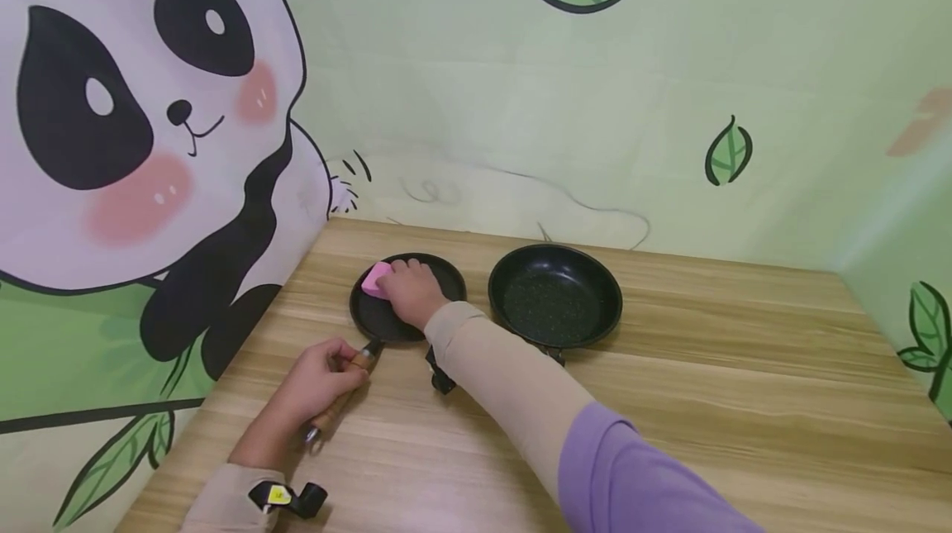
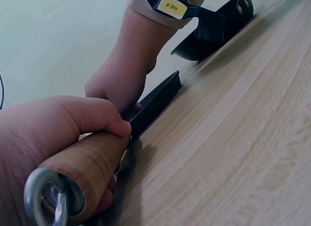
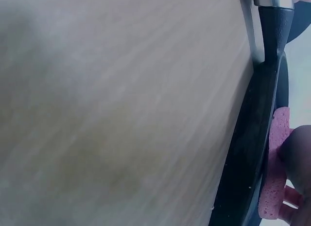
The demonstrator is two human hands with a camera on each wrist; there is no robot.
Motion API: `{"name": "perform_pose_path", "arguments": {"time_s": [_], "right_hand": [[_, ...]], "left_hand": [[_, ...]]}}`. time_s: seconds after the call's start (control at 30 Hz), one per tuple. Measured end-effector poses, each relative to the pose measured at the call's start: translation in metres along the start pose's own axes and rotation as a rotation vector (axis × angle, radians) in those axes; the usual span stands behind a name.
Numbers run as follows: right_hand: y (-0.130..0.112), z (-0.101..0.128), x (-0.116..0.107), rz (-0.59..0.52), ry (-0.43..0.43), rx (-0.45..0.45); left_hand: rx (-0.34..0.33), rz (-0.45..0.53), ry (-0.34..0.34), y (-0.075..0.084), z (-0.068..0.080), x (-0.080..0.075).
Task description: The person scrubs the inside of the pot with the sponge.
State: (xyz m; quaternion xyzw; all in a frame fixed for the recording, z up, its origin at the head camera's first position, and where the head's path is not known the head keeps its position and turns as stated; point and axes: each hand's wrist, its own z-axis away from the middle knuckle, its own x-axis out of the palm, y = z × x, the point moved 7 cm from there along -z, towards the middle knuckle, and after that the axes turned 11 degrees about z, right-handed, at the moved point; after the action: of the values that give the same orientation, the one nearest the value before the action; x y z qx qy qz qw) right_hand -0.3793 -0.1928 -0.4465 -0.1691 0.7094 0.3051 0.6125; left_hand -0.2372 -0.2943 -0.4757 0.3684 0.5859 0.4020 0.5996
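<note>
A small black frying pan (image 1: 446, 277) with a wooden handle (image 1: 330, 409) lies at the left of the table. My left hand (image 1: 320, 380) grips that handle, thumb along its top in the left wrist view, where a metal hanging ring (image 2: 39, 197) shows at its end. Inside the pan my right hand (image 1: 412, 292) holds a pink sponge (image 1: 376, 279) against the pan's surface, near its left rim. The right wrist view shows the sponge (image 3: 276, 163) between the fingers and the pan's edge (image 3: 243, 167).
To the right of the small pan stands a deeper black frying pan (image 1: 554, 297), its handle mostly hidden by my right arm. Both rest on a wood-grain table (image 1: 744, 368). Behind it rises a wall (image 1: 461, 62) with a painted panda and leaves.
</note>
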Motion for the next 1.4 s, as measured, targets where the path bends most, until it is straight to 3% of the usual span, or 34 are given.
{"name": "perform_pose_path", "arguments": {"time_s": [0.43,0.87,1.4], "right_hand": [[0.017,0.003,0.001,0.064,0.051,0.003],[0.028,0.007,0.000,0.087,0.003,0.006],[0.045,0.012,0.003,0.029,0.026,-0.012]], "left_hand": [[0.010,-0.040,0.046,-0.003,-0.001,-0.001],[0.002,-0.044,0.067,-0.002,0.000,-0.001],[-0.007,-0.060,0.094,-0.002,0.001,-0.002]]}}
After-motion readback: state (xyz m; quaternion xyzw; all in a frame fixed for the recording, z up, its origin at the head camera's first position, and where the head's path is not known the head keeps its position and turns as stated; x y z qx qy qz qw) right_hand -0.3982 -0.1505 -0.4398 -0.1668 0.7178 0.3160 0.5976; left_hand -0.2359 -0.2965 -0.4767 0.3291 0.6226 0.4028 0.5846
